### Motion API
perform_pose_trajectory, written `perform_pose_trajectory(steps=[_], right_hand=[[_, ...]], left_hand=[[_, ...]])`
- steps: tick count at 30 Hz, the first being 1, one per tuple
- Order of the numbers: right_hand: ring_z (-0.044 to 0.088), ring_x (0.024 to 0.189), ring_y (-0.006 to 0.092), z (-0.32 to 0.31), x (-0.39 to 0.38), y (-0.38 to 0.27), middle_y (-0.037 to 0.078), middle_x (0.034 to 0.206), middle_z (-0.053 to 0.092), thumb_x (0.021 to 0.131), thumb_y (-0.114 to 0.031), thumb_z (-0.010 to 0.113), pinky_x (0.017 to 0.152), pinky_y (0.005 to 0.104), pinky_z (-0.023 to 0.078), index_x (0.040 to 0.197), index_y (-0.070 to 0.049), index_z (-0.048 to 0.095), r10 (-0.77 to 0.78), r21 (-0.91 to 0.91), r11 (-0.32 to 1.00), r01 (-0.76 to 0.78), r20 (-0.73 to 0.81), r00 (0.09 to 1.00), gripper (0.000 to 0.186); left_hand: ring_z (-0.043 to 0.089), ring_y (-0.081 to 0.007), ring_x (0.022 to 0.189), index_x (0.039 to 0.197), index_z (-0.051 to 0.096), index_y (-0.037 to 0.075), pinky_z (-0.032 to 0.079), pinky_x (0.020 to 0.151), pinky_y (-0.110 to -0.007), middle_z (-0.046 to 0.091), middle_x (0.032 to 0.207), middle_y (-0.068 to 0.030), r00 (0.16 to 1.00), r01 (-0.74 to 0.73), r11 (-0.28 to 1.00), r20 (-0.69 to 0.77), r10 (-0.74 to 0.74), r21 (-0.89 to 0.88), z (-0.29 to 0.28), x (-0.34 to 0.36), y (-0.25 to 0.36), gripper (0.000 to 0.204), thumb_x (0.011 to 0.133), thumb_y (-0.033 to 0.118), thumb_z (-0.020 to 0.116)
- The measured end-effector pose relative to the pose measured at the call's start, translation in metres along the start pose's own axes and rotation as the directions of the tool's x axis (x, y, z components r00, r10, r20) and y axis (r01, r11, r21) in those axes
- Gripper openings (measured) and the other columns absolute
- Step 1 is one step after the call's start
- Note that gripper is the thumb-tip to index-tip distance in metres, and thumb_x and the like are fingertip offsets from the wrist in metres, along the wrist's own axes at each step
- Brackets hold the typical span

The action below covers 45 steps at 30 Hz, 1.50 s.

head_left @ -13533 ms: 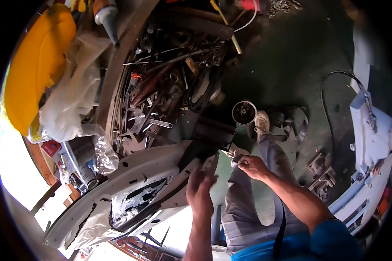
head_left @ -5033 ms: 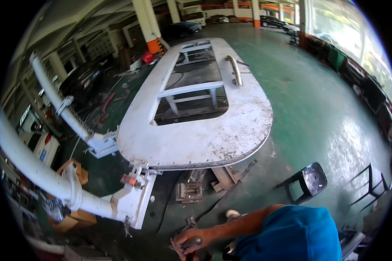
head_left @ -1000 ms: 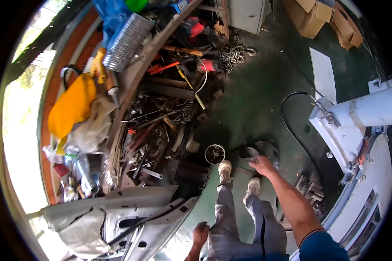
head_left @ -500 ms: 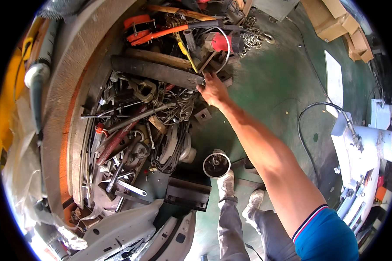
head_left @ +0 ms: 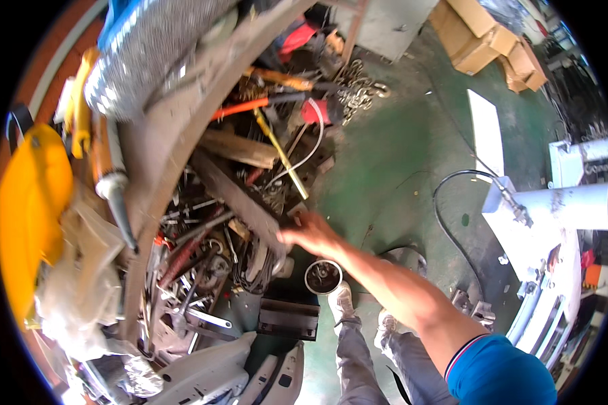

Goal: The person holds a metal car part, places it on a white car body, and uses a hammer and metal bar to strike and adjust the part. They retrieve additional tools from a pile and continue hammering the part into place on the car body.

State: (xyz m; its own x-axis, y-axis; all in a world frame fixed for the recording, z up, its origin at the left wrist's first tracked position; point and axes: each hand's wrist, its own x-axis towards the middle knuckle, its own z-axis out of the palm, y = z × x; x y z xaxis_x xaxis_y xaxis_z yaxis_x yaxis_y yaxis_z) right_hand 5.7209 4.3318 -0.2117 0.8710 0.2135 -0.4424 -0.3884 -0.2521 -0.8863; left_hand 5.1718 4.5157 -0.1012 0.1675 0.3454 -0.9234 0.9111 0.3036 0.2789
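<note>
My right hand (head_left: 309, 233) reaches in from the lower right, its fingers closed on the near end of a long, dark flat bar (head_left: 233, 192). The hand is slightly blurred by motion. From that grip the bar slants to the far left across a heap of tools and scrap. Just beyond the hand lies a yellow rod (head_left: 280, 154). Under the bar and nearer to me are a coiled cable (head_left: 251, 270) and a red pipe-like tool (head_left: 184, 262). A wooden block (head_left: 240, 147) lies behind the bar. My left hand is out of view.
A round can (head_left: 323, 277) stands by my shoe, near a dark metal channel (head_left: 288, 318). White panels (head_left: 203, 370) lie at the near left. Chain (head_left: 361, 91) sits at the far edge of the heap. Cardboard boxes (head_left: 476, 40) and a white machine (head_left: 540, 219) are on the right.
The bar's near end has swung toward me with my right hand gripping it. More of the yellow rod shows now. The view has also shifted, showing more of the left side.
</note>
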Motion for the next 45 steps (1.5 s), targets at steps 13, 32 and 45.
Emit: perform_pose_trajectory(steps=[13, 32, 45], right_hand=[[0.068, 0.085, 0.0324, -0.041, -0.557, -0.043, 0.014, 0.087, 0.073, 0.078, -0.06, 0.074, 0.077, 0.0442, 0.052, 0.092, -0.003, 0.077, 0.483, 0.164, 0.876, -0.454, -0.313, 0.818, 0.058], [0.071, 0.101, 0.0379, 0.192, -1.131, 0.238, 0.015, 0.106, 0.074, 0.086, -0.059, 0.065, 0.084, 0.0488, 0.058, 0.118, -0.011, 0.07, 0.805, 0.801, 0.537, -0.265, -0.58, -0.12, 0.058], [0.059, 0.121, 0.0362, 0.002, -1.302, 0.457, 0.016, 0.124, 0.062, 0.085, -0.033, 0.073, 0.094, 0.0475, 0.054, 0.119, -0.006, 0.06, 0.681, 0.913, 0.408, -0.013, -0.314, -0.661, 0.045]], left_hand=[[0.063, -0.0296, 0.115, 0.148, 0.046, 0.008, 0.056, 0.086, -0.042, 0.058, 0.137, -0.0155, 0.747, -0.424, 0.843, 0.654, 0.12, 0.33, 0.176, -0.106, 0.136, 0.072, 0.095, 0.048, 0.072], [0.063, -0.0323, 0.113, 0.132, 0.062, -0.003, 0.056, 0.093, -0.045, 0.066, 0.124, -0.0135, 0.604, -0.659, 0.191, 0.663, -0.442, 0.728, 0.216, -0.396, -0.206, 0.059, 0.094, 0.042, 0.069], [0.059, -0.0187, 0.077, 0.111, 0.066, 0.003, 0.051, 0.068, -0.036, 0.063, 0.093, -0.0043, 0.432, -0.902, -0.168, 0.843, -0.321, 0.398, 0.311, -0.423, -0.383, 0.031, 0.088, 0.02, 0.077]])
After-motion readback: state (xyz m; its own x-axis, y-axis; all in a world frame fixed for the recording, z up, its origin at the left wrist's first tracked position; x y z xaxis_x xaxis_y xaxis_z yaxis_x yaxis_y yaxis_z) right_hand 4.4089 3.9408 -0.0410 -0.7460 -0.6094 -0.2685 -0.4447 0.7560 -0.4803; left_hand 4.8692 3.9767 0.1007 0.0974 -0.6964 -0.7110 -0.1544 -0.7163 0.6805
